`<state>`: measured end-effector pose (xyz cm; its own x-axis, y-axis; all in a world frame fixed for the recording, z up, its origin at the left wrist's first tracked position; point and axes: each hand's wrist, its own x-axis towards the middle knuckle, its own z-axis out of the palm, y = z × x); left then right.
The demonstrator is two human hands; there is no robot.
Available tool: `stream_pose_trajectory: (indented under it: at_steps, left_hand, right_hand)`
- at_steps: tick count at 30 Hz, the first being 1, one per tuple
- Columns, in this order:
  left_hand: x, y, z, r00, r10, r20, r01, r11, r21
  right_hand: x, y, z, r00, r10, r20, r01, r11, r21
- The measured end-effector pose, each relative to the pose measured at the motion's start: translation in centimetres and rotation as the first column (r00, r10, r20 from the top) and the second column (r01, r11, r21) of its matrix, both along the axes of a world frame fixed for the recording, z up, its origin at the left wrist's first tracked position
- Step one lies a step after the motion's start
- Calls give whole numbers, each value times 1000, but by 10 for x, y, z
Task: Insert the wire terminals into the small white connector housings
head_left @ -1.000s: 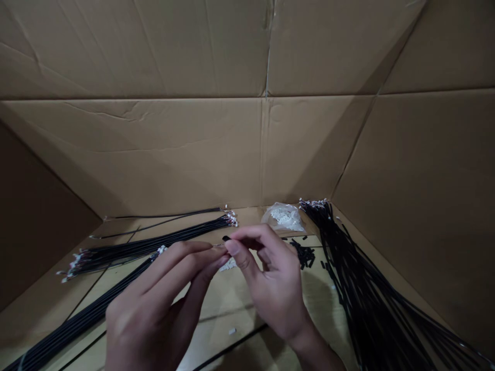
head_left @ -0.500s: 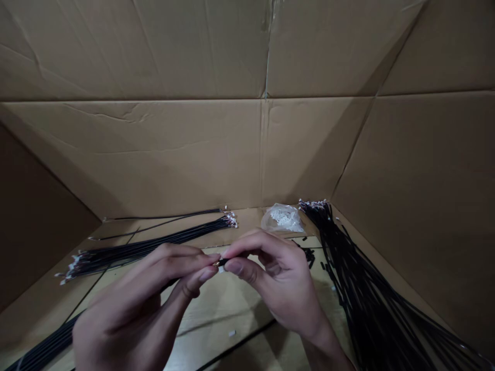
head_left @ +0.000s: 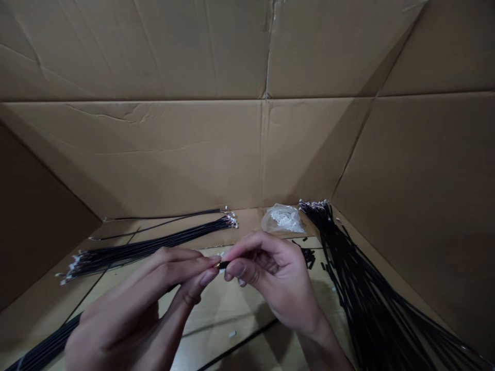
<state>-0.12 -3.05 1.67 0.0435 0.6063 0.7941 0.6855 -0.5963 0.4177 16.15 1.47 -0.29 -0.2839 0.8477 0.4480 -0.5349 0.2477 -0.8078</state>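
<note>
My left hand (head_left: pixel 150 293) is closed in a pinch between thumb and fingertips, on the end of a black cable that is mostly hidden behind the fingers. Small gold-coloured wire ends (head_left: pixel 217 266) show at its fingertips. Facing it, my right hand (head_left: pixel 280 281) pinches a short black piece (head_left: pixel 224 265), perhaps a sleeve, between thumb and forefinger. The fingertips of both hands are almost touching, and the black piece meets the wire ends there. A bit of white shows just behind the fingertips; I cannot tell whether it belongs to the cable.
Bundled black cables with white connectors (head_left: pixel 162 238) lie at the back left, more cables (head_left: pixel 50 340) at the front left. A bag of white connectors (head_left: pixel 284 218) sits by the back cardboard wall (head_left: pixel 193 154). At right are short black pieces (head_left: pixel 309 256) and a large cable bundle (head_left: pixel 359 288).
Both hands stay joined at the fingertips, with only slight shifts. The left hand has moved a little left and down; the right thumb and fingers have shifted slightly around the black piece.
</note>
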Motion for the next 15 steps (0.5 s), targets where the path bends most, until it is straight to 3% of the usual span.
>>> stream_pose_trajectory:
  at_steps: [6,9,11,15]
  left_hand:
    - [-3,-4,-1,1000,11,19,-11,1000,5]
    - [-6,-2,-3,997,-4,-81,6,999,32]
    - [-7,-2,-7,994,12,-108,-8,999,43]
    - [-6,-7,-18,990,138,-25,-139,990,-8]
  right_hand:
    - [4,0,2,994,-58,90,50,995,89]
    - [5,-3,3,986,-97,132,85,992,93]
    - [6,-5,3,966,-189,178,165,976,139]
    - [7,-12,5,891,-393,227,313,894,321]
